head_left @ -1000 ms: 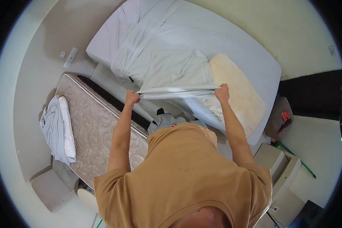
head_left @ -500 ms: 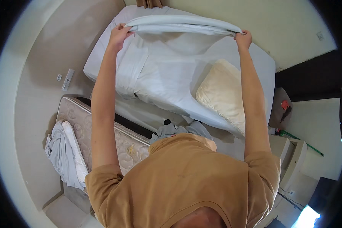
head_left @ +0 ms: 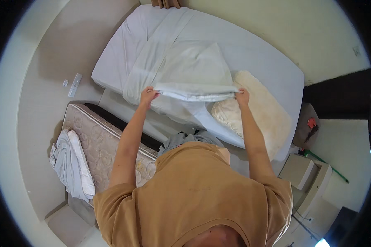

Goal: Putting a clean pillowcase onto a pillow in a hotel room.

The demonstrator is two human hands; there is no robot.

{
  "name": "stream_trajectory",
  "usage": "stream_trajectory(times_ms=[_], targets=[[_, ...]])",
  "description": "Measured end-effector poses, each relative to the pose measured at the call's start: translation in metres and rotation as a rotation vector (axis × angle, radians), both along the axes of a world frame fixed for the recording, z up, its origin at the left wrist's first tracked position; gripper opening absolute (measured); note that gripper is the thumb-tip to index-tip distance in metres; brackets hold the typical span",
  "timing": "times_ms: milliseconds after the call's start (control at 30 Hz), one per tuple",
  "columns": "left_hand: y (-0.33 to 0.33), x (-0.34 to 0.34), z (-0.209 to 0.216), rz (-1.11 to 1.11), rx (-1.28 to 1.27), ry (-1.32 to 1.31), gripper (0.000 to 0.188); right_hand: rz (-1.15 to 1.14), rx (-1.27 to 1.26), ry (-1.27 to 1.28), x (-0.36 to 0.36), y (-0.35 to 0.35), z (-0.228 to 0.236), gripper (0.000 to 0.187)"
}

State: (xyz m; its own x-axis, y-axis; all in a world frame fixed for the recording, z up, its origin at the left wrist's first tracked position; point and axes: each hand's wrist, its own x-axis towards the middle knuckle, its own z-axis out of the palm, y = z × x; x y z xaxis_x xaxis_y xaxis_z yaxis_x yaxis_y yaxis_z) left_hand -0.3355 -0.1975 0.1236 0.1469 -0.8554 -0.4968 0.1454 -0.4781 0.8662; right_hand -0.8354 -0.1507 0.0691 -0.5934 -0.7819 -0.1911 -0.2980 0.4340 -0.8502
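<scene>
A white pillowcase (head_left: 197, 66) is stretched between my two hands, its folded open edge toward me and its body lying out over the bed (head_left: 261, 53). My left hand (head_left: 149, 97) is closed on one corner of that edge. The other corner is pinched in my right hand (head_left: 243, 98), above a bare cream pillow (head_left: 264, 108). The pillow lies on the near right part of the bed, partly behind my right forearm. White bedding (head_left: 146, 68) spreads in folds across the bed's left part.
At my left is a beige quilted mattress (head_left: 95, 123), with crumpled grey and white cloth (head_left: 72, 164) at its outer end. Walls border the bed's far and left sides. To the right are a beige cabinet (head_left: 301, 171) and a green stick (head_left: 329, 164).
Both hands have come down and toward me from above the bed's far side, closer together. The pillowcase, raised before, now lies flatter over the bed.
</scene>
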Motion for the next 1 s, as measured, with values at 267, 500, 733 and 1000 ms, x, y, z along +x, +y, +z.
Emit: stream_trajectory(times_ms=[267,500,733,1000], targets=[[0.059,-0.036,-0.044,0.309,-0.007,0.235,0.035,-0.020,0.042,-0.025,0.038,0.056,-0.057,0.024],[0.026,-0.030,-0.075,0.507,0.035,0.147,0.034,-0.322,-0.047,0.038,0.079,0.055,-0.043,0.024],[-0.017,-0.026,-0.077,0.168,0.011,-0.020,0.035,-0.353,-0.004,-0.316,0.082,0.029,-0.024,0.032],[-0.060,0.001,-0.056,0.125,0.233,-0.058,0.044,-0.336,0.063,-0.365,0.082,0.003,-0.014,0.042]])
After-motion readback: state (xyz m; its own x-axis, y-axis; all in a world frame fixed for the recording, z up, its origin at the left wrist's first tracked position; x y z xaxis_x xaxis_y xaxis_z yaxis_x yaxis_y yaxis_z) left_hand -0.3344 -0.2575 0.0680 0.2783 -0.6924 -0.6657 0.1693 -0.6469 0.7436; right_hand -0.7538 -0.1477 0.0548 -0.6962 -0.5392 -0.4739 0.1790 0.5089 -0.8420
